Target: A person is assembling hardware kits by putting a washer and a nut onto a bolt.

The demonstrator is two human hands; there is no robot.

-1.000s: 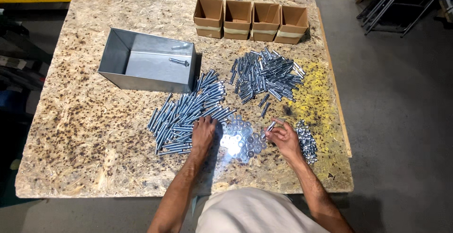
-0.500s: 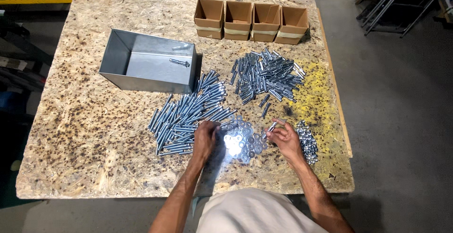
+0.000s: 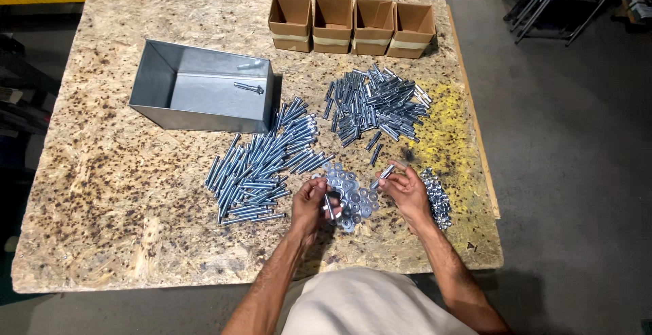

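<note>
Both hands have lifted off the washer pile since half a second ago, when they lay flat on it, and each now carries a piece. On the left, the left hand (image 3: 311,202) curls its fingers around a long silver bolt (image 3: 328,206), which stands nearly upright over the pile of flat silver washers (image 3: 353,196). Opposite it, the right hand (image 3: 407,191) pinches a short silver sleeve (image 3: 382,175) between thumb and fingertips, tilted and pointing towards the left hand. Just right of that hand lies a heap of small silver nuts (image 3: 435,196).

Left of the washers spreads a fan of long silver bolts (image 3: 261,165); a pile of short silver sleeves (image 3: 377,104) lies further back. An open grey sheet-metal box (image 3: 204,87) holds two assembled anchors, and four small open cardboard boxes (image 3: 352,19) stand in a row at the far edge of the speckled chipboard table (image 3: 102,192).
</note>
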